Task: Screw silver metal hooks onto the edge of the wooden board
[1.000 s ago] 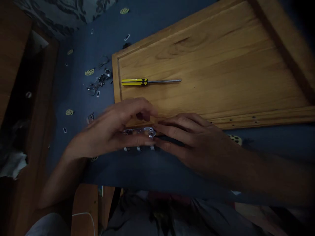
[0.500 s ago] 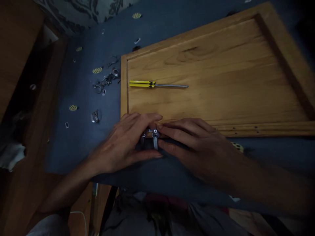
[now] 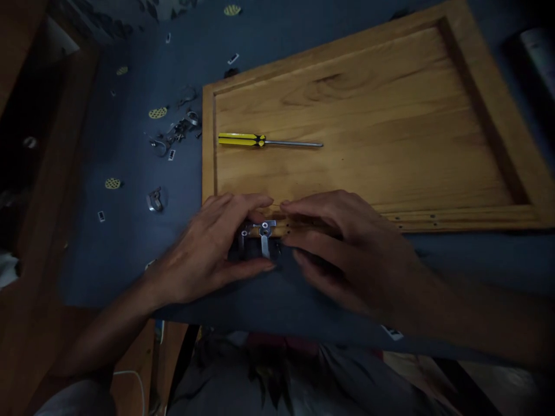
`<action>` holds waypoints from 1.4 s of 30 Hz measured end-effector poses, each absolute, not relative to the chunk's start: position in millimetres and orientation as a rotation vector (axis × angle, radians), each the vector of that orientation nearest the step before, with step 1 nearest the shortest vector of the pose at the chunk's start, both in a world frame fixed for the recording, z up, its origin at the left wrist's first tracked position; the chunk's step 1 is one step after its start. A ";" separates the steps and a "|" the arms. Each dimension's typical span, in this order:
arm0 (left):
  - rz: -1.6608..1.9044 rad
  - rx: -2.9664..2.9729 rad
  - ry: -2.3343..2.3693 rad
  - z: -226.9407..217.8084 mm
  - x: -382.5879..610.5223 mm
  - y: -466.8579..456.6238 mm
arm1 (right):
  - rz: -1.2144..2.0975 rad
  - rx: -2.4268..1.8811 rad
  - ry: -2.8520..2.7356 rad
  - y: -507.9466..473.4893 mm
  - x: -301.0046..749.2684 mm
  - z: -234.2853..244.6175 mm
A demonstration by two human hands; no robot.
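Note:
A metal cabinet hinge (image 3: 265, 232) with two visible cross-head screws sits at the near edge of a wooden panel door (image 3: 373, 121). My left hand (image 3: 203, 248) is curled around the hinge, fingers over its top side and thumb below it. My right hand (image 3: 351, 248) is just to the right of the hinge, its thumb and fingers apart and its fingertips close to the panel's edge. Nothing shows between them. On the panel, a screwdriver (image 3: 243, 139) with a yellow and black handle lies pointing right.
Left of the panel, a loose pile of metal hinges and screws (image 3: 180, 130) lies on the blue patterned cloth (image 3: 130, 248). Another metal hinge (image 3: 155, 199) is nearer to my left hand. Small dark holes (image 3: 432, 216) mark the panel's near edge at right.
My right hand has drawn back to the right from the hinge, and its fingers have parted. My left hand stays around the hinge. The whole view has shifted slightly.

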State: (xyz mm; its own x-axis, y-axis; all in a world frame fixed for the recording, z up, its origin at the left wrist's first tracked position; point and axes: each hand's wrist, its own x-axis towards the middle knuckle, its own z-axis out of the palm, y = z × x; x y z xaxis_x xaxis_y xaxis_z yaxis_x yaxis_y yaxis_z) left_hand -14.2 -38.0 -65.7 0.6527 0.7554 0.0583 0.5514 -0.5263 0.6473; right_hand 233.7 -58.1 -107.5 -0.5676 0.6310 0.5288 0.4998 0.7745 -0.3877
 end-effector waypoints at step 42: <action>0.448 2.369 0.946 -63.3 -12.6 -37.6 | 0.307 -0.844 -2.429 -55.7 229.5 -106.2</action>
